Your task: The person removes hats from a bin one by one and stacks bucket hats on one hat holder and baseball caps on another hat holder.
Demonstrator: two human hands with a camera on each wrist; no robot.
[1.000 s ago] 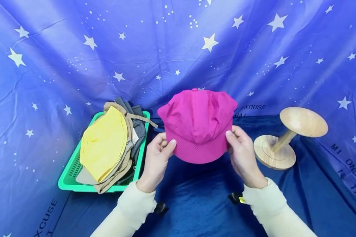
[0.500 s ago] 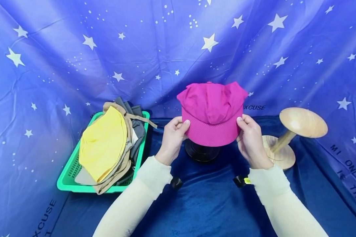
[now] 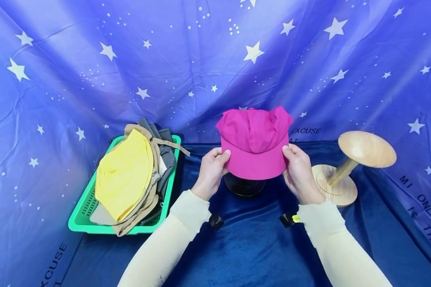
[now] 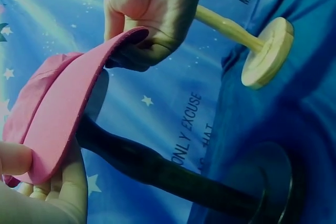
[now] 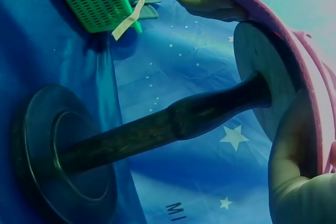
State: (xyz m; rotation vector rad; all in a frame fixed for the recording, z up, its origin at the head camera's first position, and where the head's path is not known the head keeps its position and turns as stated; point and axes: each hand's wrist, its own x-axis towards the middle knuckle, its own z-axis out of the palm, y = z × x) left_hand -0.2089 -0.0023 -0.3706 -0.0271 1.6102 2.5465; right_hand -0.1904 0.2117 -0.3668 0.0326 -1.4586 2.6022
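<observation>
A bright pink cap point(image 3: 255, 137) with a dotted brim is held between both hands, brim toward me. My left hand point(image 3: 212, 171) pinches the brim's left end, thumb on top and fingers beneath. At the opposite end, my right hand point(image 3: 299, 171) pinches the brim the same way. Under the cap stands a dark hat stand point(image 5: 210, 114); its round base point(image 3: 245, 186) shows below the brim in the head view. In the right wrist view, the stand's round top point(image 5: 262, 77) sits right at the cap's underside, partly covered by the cap.
To the left is a green basket point(image 3: 75, 223) heaped with hats, a yellow bucket hat point(image 3: 125, 175) uppermost. A pale wooden hat stand point(image 3: 367, 148) is at the right, close to my right hand. Blue cloth covers the table, and a starry curtain hangs behind.
Both hands have carried the cap right and away from me, over the dark stand, whose base came into view. In the last half second the cap has lowered slightly.
</observation>
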